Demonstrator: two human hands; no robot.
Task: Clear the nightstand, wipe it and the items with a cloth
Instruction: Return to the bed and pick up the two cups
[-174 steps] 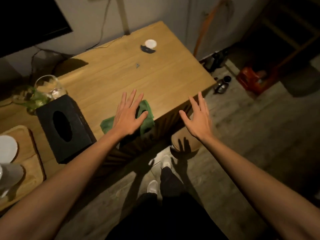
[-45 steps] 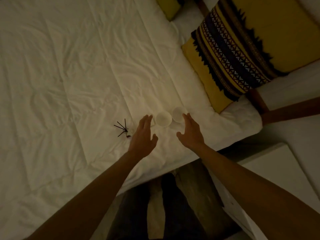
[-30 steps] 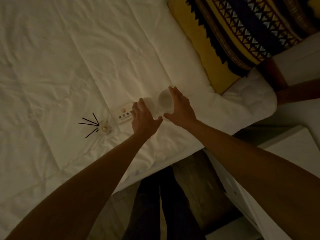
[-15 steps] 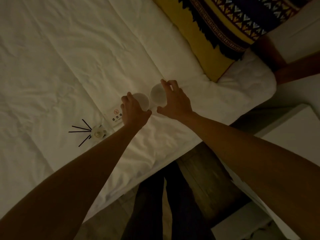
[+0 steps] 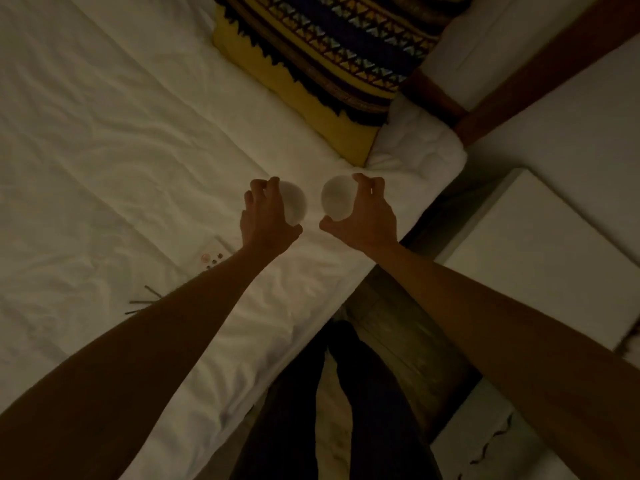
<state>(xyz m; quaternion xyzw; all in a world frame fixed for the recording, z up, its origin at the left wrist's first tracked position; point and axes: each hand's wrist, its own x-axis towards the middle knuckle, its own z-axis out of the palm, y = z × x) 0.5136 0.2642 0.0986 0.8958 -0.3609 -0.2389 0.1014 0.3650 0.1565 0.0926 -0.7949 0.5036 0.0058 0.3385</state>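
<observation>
Hands over the white bed (image 5: 104,140) — left hand (image 5: 266,220) curls around one white cup (image 5: 294,204), right hand (image 5: 363,216) grips another white cup (image 5: 337,200), both just beside the yellow pillow (image 5: 294,84).

You've lifted both cups off the bed: your left hand (image 5: 266,216) now grips one white cup (image 5: 295,206), your right hand (image 5: 363,216) the other cup (image 5: 336,199), pulled apart.

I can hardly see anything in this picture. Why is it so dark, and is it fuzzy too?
Head view: the room light is dim and yellowish, so the arms look nearly black; the white bedsheet is brightest; the two white cups, one in the left hand and one in the right hand, look soft and blurry; the edges bend from the wide lens.
</observation>
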